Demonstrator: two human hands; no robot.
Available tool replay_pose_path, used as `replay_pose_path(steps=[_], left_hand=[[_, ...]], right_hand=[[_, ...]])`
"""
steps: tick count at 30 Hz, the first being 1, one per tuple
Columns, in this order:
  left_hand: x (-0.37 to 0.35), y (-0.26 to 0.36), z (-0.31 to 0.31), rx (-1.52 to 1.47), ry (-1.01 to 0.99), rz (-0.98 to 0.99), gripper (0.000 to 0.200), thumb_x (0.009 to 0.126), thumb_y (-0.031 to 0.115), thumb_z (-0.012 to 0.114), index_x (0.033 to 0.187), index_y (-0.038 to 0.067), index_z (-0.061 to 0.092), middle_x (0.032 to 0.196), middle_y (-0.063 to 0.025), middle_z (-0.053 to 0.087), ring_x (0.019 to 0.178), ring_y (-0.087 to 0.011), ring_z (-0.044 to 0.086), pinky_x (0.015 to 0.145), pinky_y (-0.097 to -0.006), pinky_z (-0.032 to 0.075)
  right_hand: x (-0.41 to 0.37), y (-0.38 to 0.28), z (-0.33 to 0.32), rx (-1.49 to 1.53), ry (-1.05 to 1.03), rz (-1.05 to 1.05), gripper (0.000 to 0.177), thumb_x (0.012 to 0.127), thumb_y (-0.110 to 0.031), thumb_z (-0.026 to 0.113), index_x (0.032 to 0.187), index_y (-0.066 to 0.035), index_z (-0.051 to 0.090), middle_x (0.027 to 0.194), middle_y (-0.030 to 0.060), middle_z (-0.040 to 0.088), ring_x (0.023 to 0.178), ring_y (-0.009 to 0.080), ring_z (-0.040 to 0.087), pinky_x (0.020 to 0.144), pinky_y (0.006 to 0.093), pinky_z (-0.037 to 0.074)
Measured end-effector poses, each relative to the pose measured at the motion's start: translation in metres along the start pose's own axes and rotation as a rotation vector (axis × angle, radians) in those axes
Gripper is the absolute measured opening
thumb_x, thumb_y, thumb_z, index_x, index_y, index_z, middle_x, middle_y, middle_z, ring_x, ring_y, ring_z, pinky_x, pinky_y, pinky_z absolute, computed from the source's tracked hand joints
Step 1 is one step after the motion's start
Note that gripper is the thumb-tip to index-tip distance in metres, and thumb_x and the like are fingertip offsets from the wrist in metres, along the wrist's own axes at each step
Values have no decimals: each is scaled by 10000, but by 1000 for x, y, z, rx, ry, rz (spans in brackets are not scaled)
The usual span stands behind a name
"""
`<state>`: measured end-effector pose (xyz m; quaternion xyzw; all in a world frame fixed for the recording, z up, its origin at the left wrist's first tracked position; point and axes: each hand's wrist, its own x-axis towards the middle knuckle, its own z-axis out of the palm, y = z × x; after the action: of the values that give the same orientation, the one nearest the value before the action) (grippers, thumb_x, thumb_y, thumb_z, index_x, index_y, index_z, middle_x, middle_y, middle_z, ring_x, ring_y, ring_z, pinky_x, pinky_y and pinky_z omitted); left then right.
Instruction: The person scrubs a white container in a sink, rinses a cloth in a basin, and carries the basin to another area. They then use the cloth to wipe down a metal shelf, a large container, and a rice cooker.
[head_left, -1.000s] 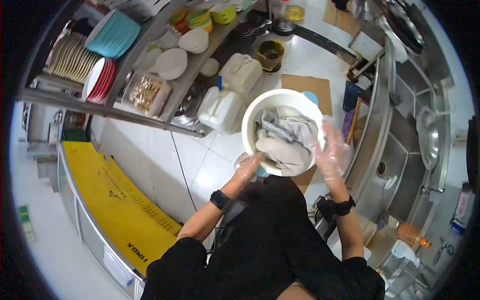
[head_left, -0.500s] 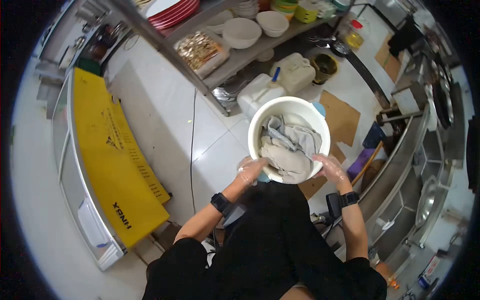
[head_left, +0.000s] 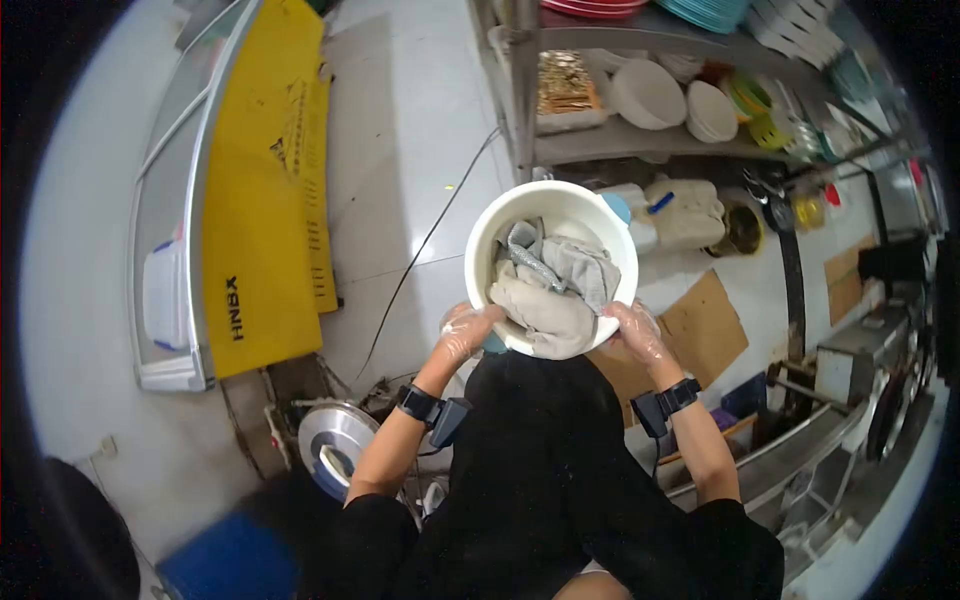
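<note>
Tiles (head_left: pixel 400 150) of glossy white lie below us, with a yellow-topped chest freezer (head_left: pixel 260 200) at left and a steel shelf of white bowls (head_left: pixel 600 148) far right. Our gloved left hand (head_left: pixel 465 332) and right hand (head_left: pixel 635 333) clasp the near rim of the round white plastic bucket (head_left: pixel 478 250), held up at centre with grey cloths (head_left: pixel 550 295) heaped inside.

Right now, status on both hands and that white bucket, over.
Left hand and right hand, clear-gloved, grip the white round plastic bucket at its near rim. Crumpled grey cloths inside. Metal shelf rack and white plastic jugs beyond it.
</note>
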<state>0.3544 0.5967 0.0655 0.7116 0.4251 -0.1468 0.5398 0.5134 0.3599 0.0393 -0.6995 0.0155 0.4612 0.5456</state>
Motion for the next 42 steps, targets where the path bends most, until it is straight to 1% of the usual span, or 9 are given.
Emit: replay_pose_path(steps=[1, 8, 13, 17, 21, 26, 33, 40, 42], left_hand=[[7, -14, -11, 123, -13, 143, 426, 733, 410, 571, 840, 11, 671, 697, -99, 648, 558, -205, 613, 540, -319, 497], [13, -45, -63, -193, 245, -77, 512, 744, 484, 581, 852, -12, 652, 667, -132, 618, 544, -204, 573, 537, -336, 467], [21, -29, -128, 17, 329, -113, 594, 759, 557, 562, 977, 10, 644, 890, -191, 665, 893, -328, 631, 804, -390, 467], [34, -27, -172, -52, 552, 229, 495, 822, 291, 590, 1251, 57, 513, 1097, -201, 618, 1024, -354, 588, 858, -406, 460], [70, -8, -230, 59, 929, 465, 502, 797, 143, 628, 1267, 34, 490, 1171, -211, 572, 1040, -372, 574, 889, -400, 466], [131, 37, -268, 235, 696, 675, 473, 776, 114, 647, 1231, 71, 525, 1133, -174, 593, 997, -327, 602, 823, -393, 510], [260, 86, -283, 674, 419, 561, 694, 767, 311, 661, 1354, 63, 386, 1315, -167, 468, 1246, -362, 413, 980, -477, 383], [372, 126, -329, 913, 124, 429, 659, 771, 383, 635, 1317, 86, 418, 1260, -151, 506, 1173, -325, 481, 945, -447, 417], [391, 123, -332, 902, 96, 447, 651, 767, 368, 623, 1329, 114, 418, 1239, -147, 520, 1156, -330, 492, 926, -431, 434]], right_hand=[[8, -12, 9, -2, -36, -3, 394, 780, -292, 583, 941, 67, 569, 749, 122, 628, 562, 187, 605, 490, 287, 509], [74, -47, 70, -107, -270, 28, 304, 806, -255, 533, 908, 31, 553, 780, 115, 612, 635, 181, 609, 517, 285, 500], [120, -72, 127, -158, -272, 24, 297, 824, -278, 511, 901, 3, 568, 765, 109, 618, 608, 186, 606, 540, 295, 508], [146, -91, 167, -342, -238, -7, 355, 810, -316, 513, 872, 25, 591, 747, 122, 634, 556, 181, 602, 545, 288, 507], [177, -113, 204, -386, -124, -10, 380, 806, -324, 519, 862, 43, 599, 740, 123, 631, 540, 177, 593, 533, 289, 493], [214, -141, 239, -365, -56, 6, 383, 807, -323, 526, 862, 50, 596, 727, 115, 614, 523, 177, 578, 518, 295, 484], [286, -173, 282, -357, -7, -14, 416, 834, -350, 508, 898, 52, 596, 771, 128, 616, 518, 186, 589, 509, 308, 487], [369, -210, 325, -366, 104, -27, 494, 835, -406, 489, 883, 75, 588, 722, 164, 590, 534, 227, 615, 582, 346, 501], [381, -224, 329, -394, 110, -72, 364, 830, -297, 496, 746, 45, 589, 597, 101, 573, 445, 182, 548, 448, 316, 464]])
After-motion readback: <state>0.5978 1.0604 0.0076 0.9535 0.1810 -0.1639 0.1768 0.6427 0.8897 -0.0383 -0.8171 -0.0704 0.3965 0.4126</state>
